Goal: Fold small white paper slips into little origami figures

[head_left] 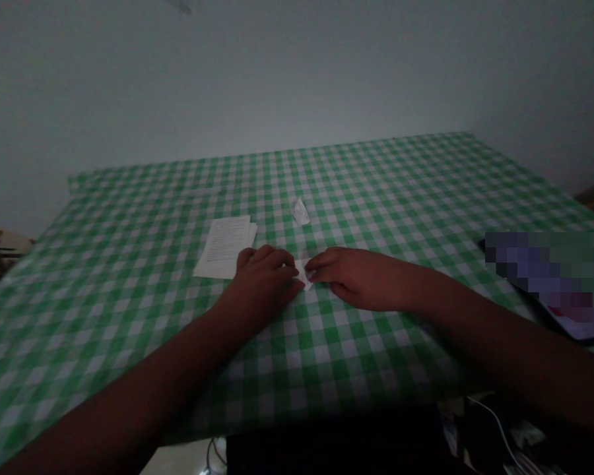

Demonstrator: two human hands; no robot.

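A small piece of folded white paper (pixel 304 276) lies on the checked tablecloth, between my two hands. My left hand (pixel 270 272) holds its left side, thumb and fingers closed around the edge. From the right, the fingertips of my right hand (pixel 349 274) are pressed together on the paper's other side. My fingers hide part of its shape. Farther out lies a second folded paper piece (pixel 301 212), pointed at the top and apart from both hands. Beside my left hand is a stack of printed paper sheets (pixel 222 241), partly covered by the fingers.
A green and white checked tablecloth (pixel 129 297) covers the table, which reaches to a plain wall (pixel 277 79). On the right lies a flat dark-edged device (pixel 549 290), its surface blurred out. Cables (pixel 497 422) show below the near table edge.
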